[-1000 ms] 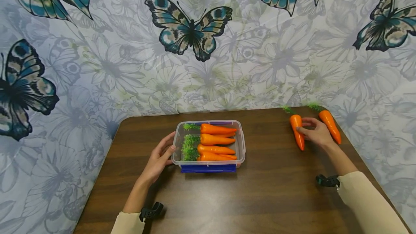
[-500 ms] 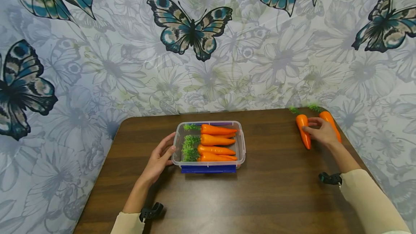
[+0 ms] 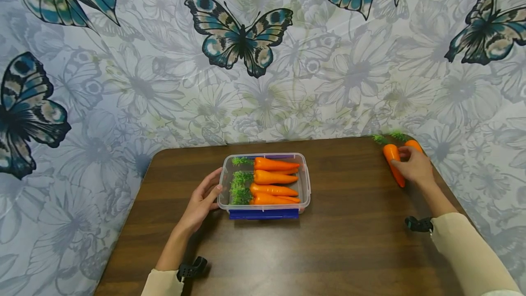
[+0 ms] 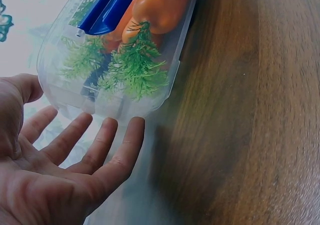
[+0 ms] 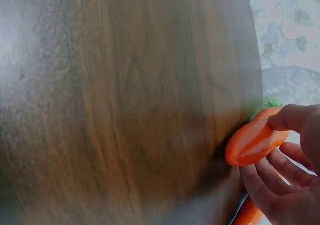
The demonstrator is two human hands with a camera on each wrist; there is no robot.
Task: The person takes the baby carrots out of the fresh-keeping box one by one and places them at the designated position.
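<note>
- Head view: the right hand (image 3: 416,168) is holding one carrot (image 3: 391,153) near the far right corner of the table (image 3: 345,241); its green top is pointing toward the far edge.
- A second carrot (image 3: 413,144) is lying just beside it, partly hidden behind the hand. More carrots (image 3: 273,177) are lying side by side in the clear box (image 3: 263,208), with leaves toward the left end.
- For handling this well, I think the grip should be staying light and on the thick part, because the surface is looking smooth. The fingers should be avoiding the second carrot, which could be rolling over the near edge.
- The right thumb (image 5: 292,116) is pressing from one side and the fingers are curling against the other, so they are pinching the carrot and opening only as wide as its body. Whether it is resting on the table or hanging above, I cannot tell.
- The left hand (image 3: 200,200) is steadying the box, it seems. Its fingers (image 4: 131,145) are spreading apart, nearly straight, with tips meeting the leafy end; how hard they are pressing is not showing.
</note>
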